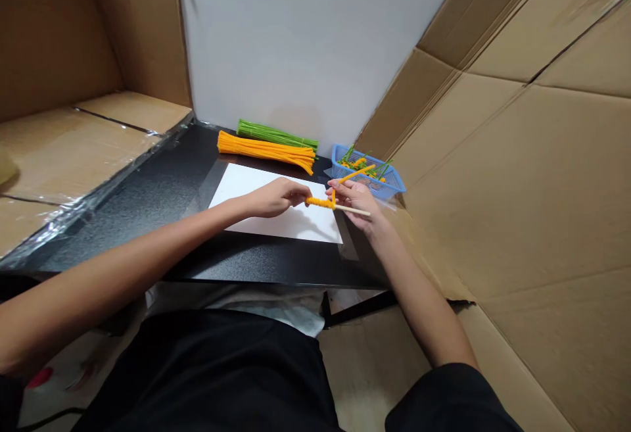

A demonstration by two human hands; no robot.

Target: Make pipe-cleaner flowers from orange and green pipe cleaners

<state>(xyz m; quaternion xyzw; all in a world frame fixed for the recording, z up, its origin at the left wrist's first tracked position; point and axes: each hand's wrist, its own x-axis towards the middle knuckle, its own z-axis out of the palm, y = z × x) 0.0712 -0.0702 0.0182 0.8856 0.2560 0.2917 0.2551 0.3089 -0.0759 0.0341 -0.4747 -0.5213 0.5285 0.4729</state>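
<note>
Orange pipe cleaner (320, 202), two hands (273, 198) (355, 205)

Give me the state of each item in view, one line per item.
left hand: fingertips pinching the coil's left end
right hand: holding the wooden stick
orange pipe cleaner: coiled around the stick, free end angled up and away
wooden stick: bare end projecting right of the coil
orange pipe cleaner bundle: lying flat
green pipe cleaner bundle: lying flat behind it
blue plastic basket: holding green and orange pieces
white paper sheet: flat on the black table
</note>
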